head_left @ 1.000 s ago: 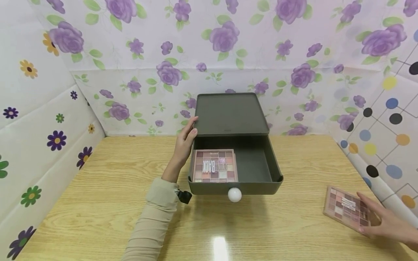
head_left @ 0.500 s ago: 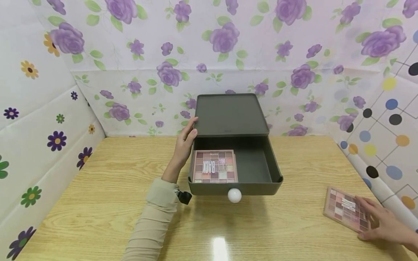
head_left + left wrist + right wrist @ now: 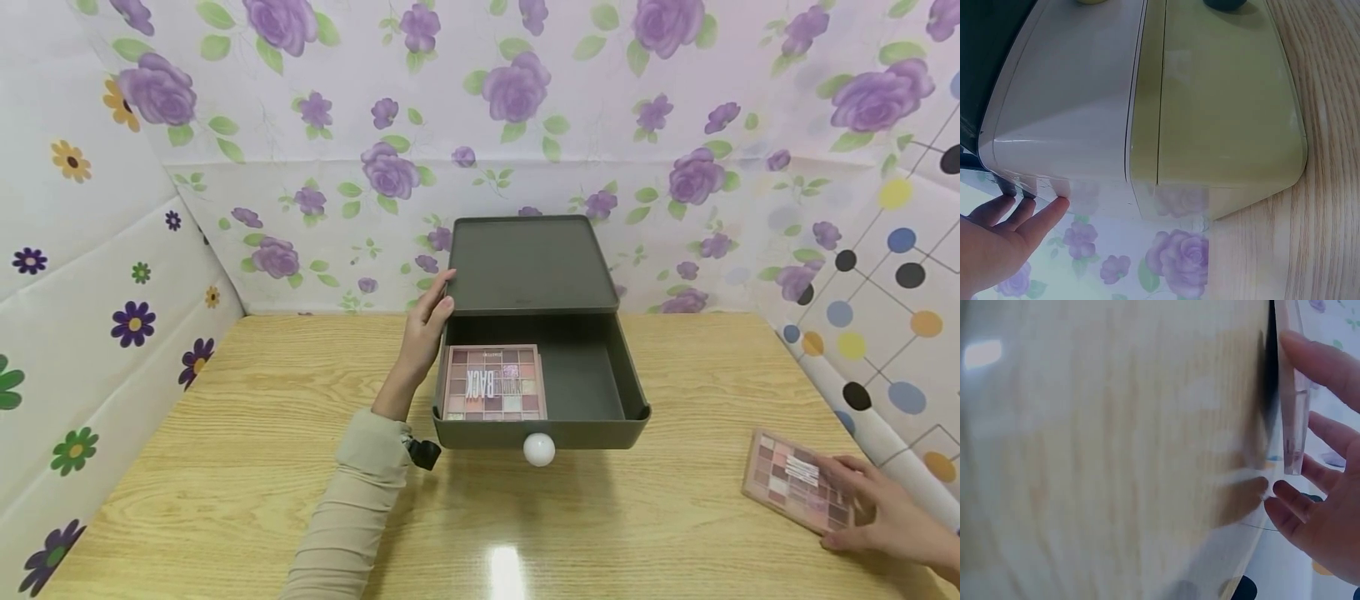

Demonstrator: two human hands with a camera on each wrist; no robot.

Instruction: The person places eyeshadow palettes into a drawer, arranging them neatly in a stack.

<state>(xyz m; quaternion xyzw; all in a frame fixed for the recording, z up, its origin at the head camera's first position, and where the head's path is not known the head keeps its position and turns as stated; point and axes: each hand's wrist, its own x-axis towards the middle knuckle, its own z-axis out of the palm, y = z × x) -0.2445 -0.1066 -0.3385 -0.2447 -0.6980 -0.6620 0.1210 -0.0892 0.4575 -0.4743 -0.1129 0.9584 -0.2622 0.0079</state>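
Palette (image 3: 797, 482): near the right edge of the bench (image 3: 300, 400).
Right hand (image 3: 888, 512): pinches 1 end of the palette, thumb and fingers bent round it.
Left hand (image 3: 422, 337): fingers loosely extended, touching the left side of the cabinet (image 3: 532, 262).
Cabinet: near the bench's back edge, 1 drawer (image 3: 487, 434) pulled out.
Drawer: white knob (image 3: 539, 450) in front, 2nd palette (image 3: 493, 383) inside at left.
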